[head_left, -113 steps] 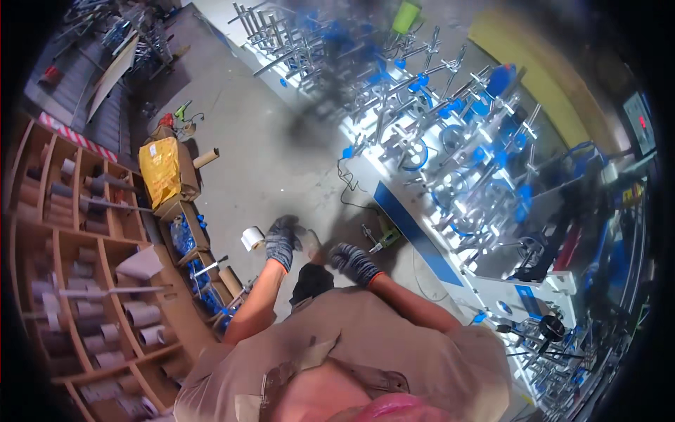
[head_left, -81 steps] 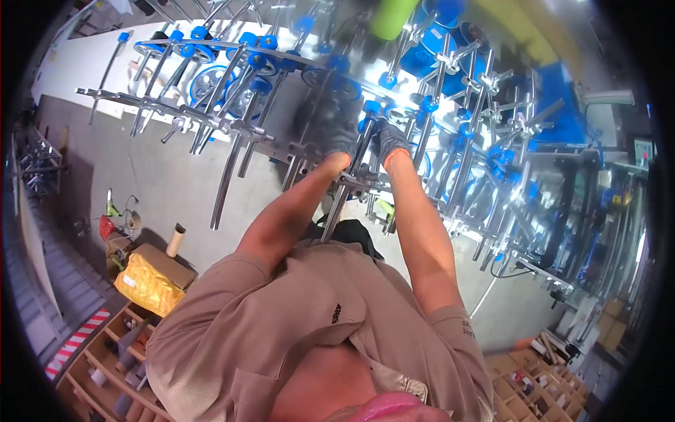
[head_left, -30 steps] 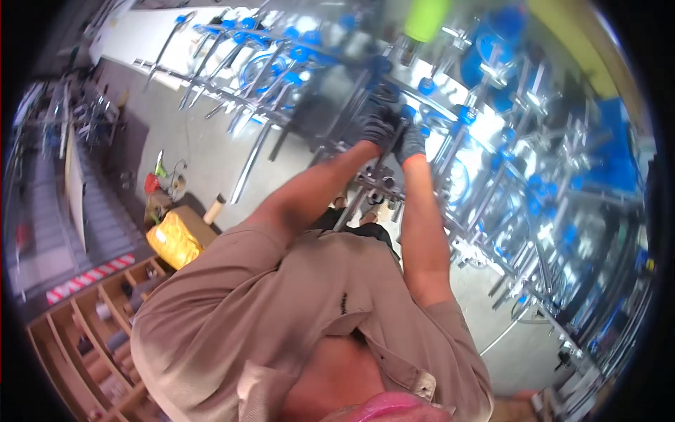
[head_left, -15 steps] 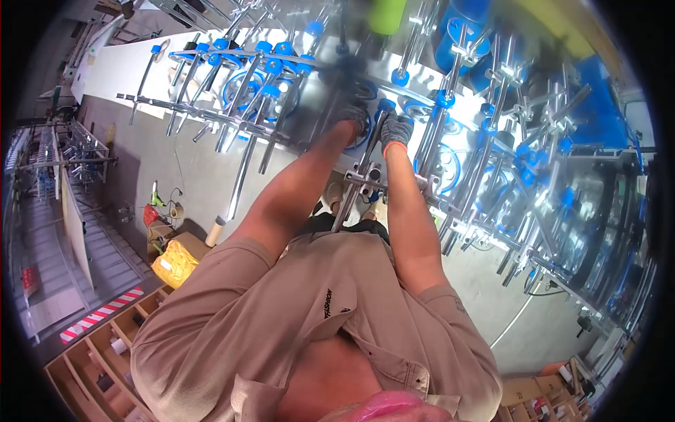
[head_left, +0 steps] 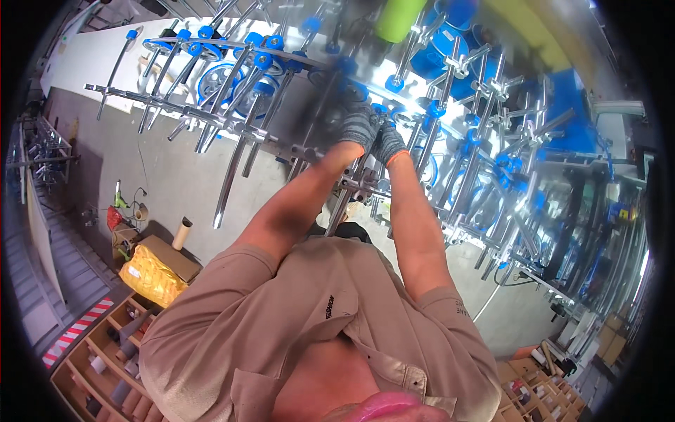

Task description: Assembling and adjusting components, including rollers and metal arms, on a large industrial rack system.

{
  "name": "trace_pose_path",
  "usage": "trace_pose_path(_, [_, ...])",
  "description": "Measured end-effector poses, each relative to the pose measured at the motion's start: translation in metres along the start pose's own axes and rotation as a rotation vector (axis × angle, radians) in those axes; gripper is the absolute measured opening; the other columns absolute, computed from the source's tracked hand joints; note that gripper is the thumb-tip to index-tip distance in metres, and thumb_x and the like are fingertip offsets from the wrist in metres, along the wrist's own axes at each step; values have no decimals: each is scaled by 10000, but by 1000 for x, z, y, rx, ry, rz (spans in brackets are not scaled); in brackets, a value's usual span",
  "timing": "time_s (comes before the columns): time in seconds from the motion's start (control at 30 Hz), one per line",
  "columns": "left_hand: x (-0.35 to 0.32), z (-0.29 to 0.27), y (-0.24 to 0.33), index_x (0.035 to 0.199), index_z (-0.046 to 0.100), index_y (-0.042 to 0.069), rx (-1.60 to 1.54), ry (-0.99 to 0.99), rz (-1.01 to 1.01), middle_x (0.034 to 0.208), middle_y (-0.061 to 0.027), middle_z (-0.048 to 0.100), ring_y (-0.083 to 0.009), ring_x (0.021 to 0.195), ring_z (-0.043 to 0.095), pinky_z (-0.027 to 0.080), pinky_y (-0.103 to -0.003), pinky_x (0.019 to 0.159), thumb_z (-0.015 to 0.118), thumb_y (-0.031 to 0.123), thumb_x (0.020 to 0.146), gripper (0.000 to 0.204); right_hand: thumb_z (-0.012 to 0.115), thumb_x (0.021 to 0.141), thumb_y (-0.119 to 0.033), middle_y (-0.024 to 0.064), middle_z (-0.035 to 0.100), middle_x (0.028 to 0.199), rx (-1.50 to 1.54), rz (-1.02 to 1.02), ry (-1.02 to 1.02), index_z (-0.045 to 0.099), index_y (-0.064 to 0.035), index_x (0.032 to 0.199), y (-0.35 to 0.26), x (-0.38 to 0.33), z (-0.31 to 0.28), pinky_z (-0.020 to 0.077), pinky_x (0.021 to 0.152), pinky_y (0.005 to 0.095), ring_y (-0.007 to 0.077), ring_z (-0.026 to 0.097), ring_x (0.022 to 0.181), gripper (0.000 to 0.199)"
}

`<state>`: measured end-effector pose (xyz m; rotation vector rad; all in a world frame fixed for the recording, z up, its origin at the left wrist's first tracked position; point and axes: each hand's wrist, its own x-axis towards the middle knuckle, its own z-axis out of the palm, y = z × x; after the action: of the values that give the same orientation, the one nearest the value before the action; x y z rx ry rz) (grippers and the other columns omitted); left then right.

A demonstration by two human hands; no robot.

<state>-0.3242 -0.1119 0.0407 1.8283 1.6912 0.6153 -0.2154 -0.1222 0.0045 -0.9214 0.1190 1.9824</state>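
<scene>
My left hand (head_left: pixel 358 128) and my right hand (head_left: pixel 387 143), in grey knit gloves with orange cuffs, are close together over the white bench's near edge. Both are closed around the upper part of a chrome metal tube (head_left: pixel 339 213). Just beyond the fingers shows a blue end fitting (head_left: pixel 379 109). Lower on the tube, toward my body, sits a silver clamp joint (head_left: pixel 360 184). The fingertips are partly hidden by the gloves and by the parts around them.
Left on the white bench (head_left: pixel 91 63) stand several chrome tube frames with blue fittings and a blue-rimmed wheel (head_left: pixel 217 82). More frames crowd the right, beside a blue bin (head_left: pixel 567 105). A yellow package (head_left: pixel 153 274) and a wooden compartment shelf (head_left: pixel 105 352) are at lower left.
My left hand has moved right and is now beside my right hand at the tube. The view has shifted, so the bench and frames appear farther left.
</scene>
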Motion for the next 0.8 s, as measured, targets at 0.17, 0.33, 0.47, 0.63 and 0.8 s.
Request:
trace_pose_path(0.17, [7,-23,26,1109,575,105,247,-299,-182,1114,-196,564,-357,1006,553,431,-447,865,390,412,867,432,474,912,-388,55,653,951,-37,28,41,614,-104,976,-4,15,-11,503,780,352,212,607,859,323])
trace_pose_path(0.33, [-1,3,-3,1104,568,44,-316,99,-264,1066,-243,562,-401,995,526,422,-440,822,442,461,862,498,643,833,-303,-44,584,651,36,-49,135,568,-169,768,-9,14,-17,490,484,253,90,552,530,167])
trace_pose_path(0.47, [-10,-8,3,1178,541,33,-248,-132,-319,1183,-177,558,-317,1114,508,371,-333,926,444,488,874,556,433,920,-399,33,614,746,-572,-67,287,609,-123,954,-20,-8,1,507,575,314,161,595,659,329])
trace_pose_path(0.63, [3,42,-34,1083,571,-12,-282,27,-294,1060,-193,609,-312,1001,568,432,-363,835,543,453,829,531,429,905,-444,115,578,615,-990,-405,523,600,-37,834,-15,-20,17,488,483,362,237,580,511,447])
trace_pose_path(0.8, [-3,23,-10,1064,543,-33,-215,100,-359,1012,-233,592,-356,985,560,425,-400,858,535,437,815,531,442,861,-535,195,625,743,-1106,-392,633,641,7,853,-16,-21,35,458,660,405,296,598,692,577])
